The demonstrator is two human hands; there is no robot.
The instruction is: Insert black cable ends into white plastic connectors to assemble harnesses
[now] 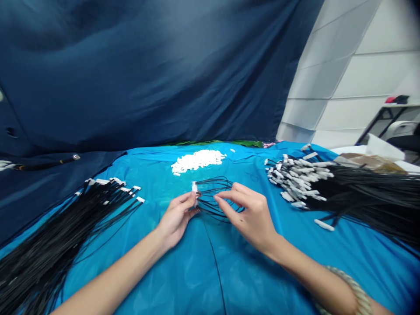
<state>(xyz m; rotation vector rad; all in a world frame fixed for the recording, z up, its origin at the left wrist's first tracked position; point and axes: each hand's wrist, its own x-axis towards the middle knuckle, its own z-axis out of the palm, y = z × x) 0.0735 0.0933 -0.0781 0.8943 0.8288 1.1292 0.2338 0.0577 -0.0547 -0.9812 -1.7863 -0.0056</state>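
My left hand (179, 218) is closed on a white plug connector (194, 187), pinching it between thumb and fingers over the middle of the cloth. Thin black wires (218, 180) run from the connector and loop round to the right. Among these loops, my right hand (251, 212) has its thumb and forefinger tips together on a black wire just right of the connector. Its palm and other fingers cover part of the loops. A single black wire (214, 258) trails down the cloth below my hands.
A heap of small white connector pieces (198, 161) lies beyond my hands on the blue cloth (183, 284). Black wire bundles with white ends lie at the left (49, 240) and right (361, 188). A dark blue curtain (147, 74) hangs behind.
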